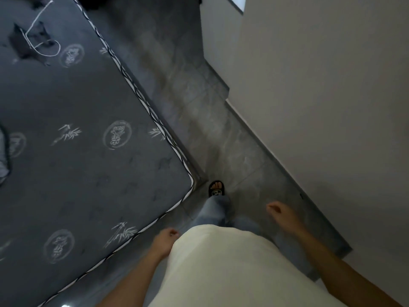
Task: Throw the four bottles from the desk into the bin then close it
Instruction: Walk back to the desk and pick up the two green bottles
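Note:
No bottle, desk or bin is in view. My left hand [166,236] hangs beside my hip, close to the mattress corner, with fingers curled and nothing in it. Over the floor on the other side, my right hand [279,212] is loosely curled too and holds nothing. My white shirt hides part of the left hand. One foot in a black sandal [216,188] stands on the floor ahead of me.
A dark grey mattress [84,138] with white trim fills the left side; a dark cloth [28,43] and a white cord [45,46] lie on it. A grey tiled floor strip [199,120] runs ahead between the mattress and a pale wall [321,85].

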Demonstrator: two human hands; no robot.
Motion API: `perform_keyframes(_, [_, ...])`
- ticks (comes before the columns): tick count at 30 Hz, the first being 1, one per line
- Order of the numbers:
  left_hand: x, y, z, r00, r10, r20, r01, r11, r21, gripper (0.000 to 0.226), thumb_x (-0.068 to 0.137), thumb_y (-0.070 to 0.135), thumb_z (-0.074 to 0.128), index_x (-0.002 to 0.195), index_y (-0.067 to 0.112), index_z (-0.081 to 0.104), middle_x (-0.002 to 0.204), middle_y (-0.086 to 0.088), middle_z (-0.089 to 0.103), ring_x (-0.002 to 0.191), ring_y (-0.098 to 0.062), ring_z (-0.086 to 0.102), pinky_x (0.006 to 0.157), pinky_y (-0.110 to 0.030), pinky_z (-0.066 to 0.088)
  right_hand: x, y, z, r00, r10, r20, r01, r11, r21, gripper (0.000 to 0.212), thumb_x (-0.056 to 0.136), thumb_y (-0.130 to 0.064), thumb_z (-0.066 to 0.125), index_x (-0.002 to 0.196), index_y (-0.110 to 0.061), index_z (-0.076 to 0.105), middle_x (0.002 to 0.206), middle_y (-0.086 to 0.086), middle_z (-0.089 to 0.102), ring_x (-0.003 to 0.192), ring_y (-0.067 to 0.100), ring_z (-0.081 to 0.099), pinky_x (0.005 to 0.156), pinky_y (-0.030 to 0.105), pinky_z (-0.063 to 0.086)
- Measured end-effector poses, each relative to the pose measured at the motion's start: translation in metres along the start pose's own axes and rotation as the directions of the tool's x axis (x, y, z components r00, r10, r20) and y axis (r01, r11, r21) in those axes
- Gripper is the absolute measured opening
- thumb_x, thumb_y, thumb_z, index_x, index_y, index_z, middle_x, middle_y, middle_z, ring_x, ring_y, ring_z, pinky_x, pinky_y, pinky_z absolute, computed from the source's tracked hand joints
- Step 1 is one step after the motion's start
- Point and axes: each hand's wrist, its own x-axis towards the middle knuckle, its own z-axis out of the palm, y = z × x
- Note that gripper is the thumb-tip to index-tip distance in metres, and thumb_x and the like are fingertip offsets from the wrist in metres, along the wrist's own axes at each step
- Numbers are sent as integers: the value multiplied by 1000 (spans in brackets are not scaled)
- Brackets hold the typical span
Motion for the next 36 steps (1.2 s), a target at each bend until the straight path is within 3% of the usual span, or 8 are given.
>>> perform_keyframes(6, [49, 130, -73, 989, 111, -95, -127, 974, -189, 17, 94, 17, 61, 103, 10, 74, 98, -14, 77, 96, -32, 72, 90, -45, 58, 18, -3, -46, 983, 170, 71, -170, 985, -6, 22, 101, -15, 52, 83, -15, 63, 80, 10, 65, 67, 22, 59, 65, 29, 44])
perform_keyframes(8, [63, 173, -96, 980, 151, -127, -175, 962, -212, 16, 92, 20, 62, 100, 16, 74, 95, -8, 77, 93, -26, 72, 88, -41, 58, 27, -6, -65, 979, 193, 68, -190, 981, -46, 29, 100, -12, 52, 75, -17, 65, 76, 6, 64, 78, 26, 62, 68, 30, 45])
perform_keyframes(11, [86, 228, -124, 970, 190, -150, -221, 949, -224, 13, 92, 24, 60, 99, 24, 72, 91, 0, 77, 84, -16, 72, 84, -38, 58, 49, -25, -100, 969, 231, 88, -217, 965, -144, 25, 101, -20, 53, 115, -12, 72, 123, 12, 66, 121, 29, 58, 99, 33, 41])
perform_keyframes(15, [112, 275, -149, 974, 157, -162, -195, 945, -262, 19, 94, 27, 60, 108, 21, 71, 100, -2, 75, 90, -21, 72, 88, -39, 58, 97, -73, -153, 971, 209, 115, -183, 962, -201, 28, 98, -27, 56, 120, -16, 70, 125, 10, 67, 118, 29, 60, 92, 28, 42])
perform_keyframes(22, [120, 274, -160, 990, -40, -134, -7, 942, -336, 19, 96, 22, 59, 107, 14, 72, 104, -9, 75, 95, -27, 70, 90, -41, 56, 208, -219, -218, 993, 67, 95, -43, 970, -238, 24, 97, -25, 54, 98, -9, 73, 95, 13, 74, 88, 32, 70, 81, 42, 56])
perform_keyframes(27, [119, 245, -157, 983, -176, -60, 139, 912, -385, 22, 99, 24, 59, 107, 10, 74, 114, -11, 75, 106, -26, 68, 90, -32, 50, 272, -356, -221, 976, -166, 138, 201, 931, -305, 15, 96, -26, 57, 87, -25, 68, 87, 1, 73, 68, 5, 61, 63, 20, 43])
perform_keyframes(33, [138, 227, -188, 956, -291, 32, 272, 844, -462, 26, 101, 22, 54, 105, 5, 74, 116, -13, 73, 106, -23, 66, 90, -34, 50, 326, -489, -202, 944, -271, 187, 316, 904, -287, 15, 95, -17, 58, 105, -15, 70, 84, 3, 71, 67, 14, 64, 60, 17, 50])
perform_keyframes(36, [162, 230, -233, 949, -313, 44, 289, 800, -526, 23, 99, 16, 54, 97, 1, 72, 109, -17, 74, 101, -23, 65, 90, -41, 52, 344, -530, -195, 947, -238, 217, 304, 880, -364, 18, 96, -20, 58, 108, -16, 71, 89, 1, 70, 66, 3, 63, 61, 8, 46])
